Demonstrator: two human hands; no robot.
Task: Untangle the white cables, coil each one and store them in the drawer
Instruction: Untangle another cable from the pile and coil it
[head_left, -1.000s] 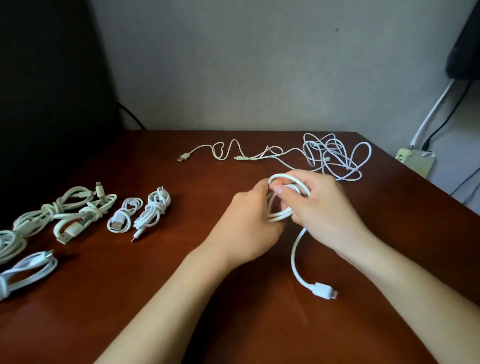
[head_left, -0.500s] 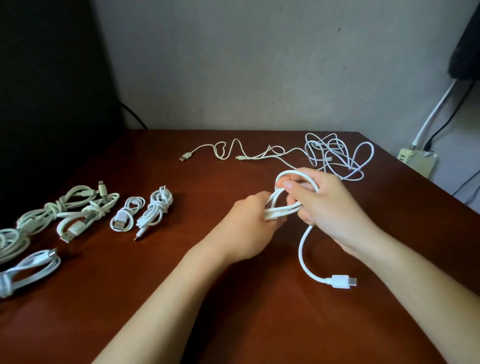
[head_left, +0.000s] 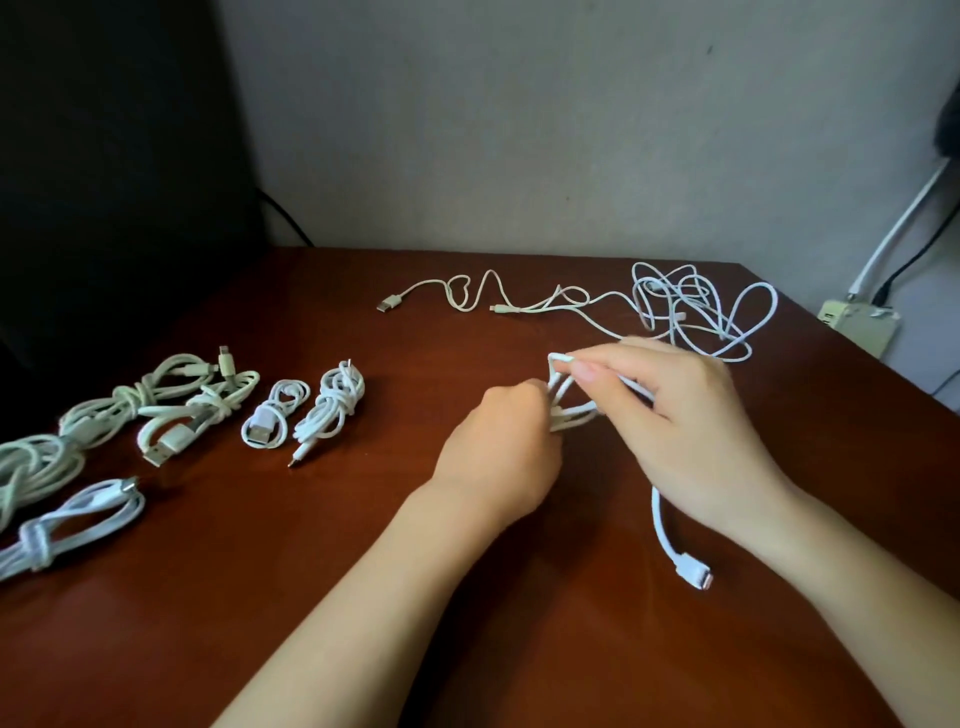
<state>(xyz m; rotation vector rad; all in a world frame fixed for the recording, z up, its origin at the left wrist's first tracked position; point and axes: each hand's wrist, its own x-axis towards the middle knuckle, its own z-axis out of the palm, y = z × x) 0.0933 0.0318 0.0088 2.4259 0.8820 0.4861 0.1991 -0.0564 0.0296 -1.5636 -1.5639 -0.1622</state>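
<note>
Above the middle of the brown table, both hands work a partly coiled white cable. My left hand grips the bundle of loops from the left. My right hand pinches the top of the loops between thumb and fingers. The cable's free end hangs below my right hand and ends in a white plug near the table. A tangle of white cables lies at the back right, with one loose cable trailing left from it. Several coiled white cables lie in a row on the left.
A grey wall stands behind the table. A dark panel fills the left background. Off the table's right edge sits a beige power strip with white and black cords running up from it. No drawer is in view.
My right hand has shifted up and right, drawing the loops narrower. The hanging plug has swung right, then back a little. My left hand keeps its grip on the bundle.
</note>
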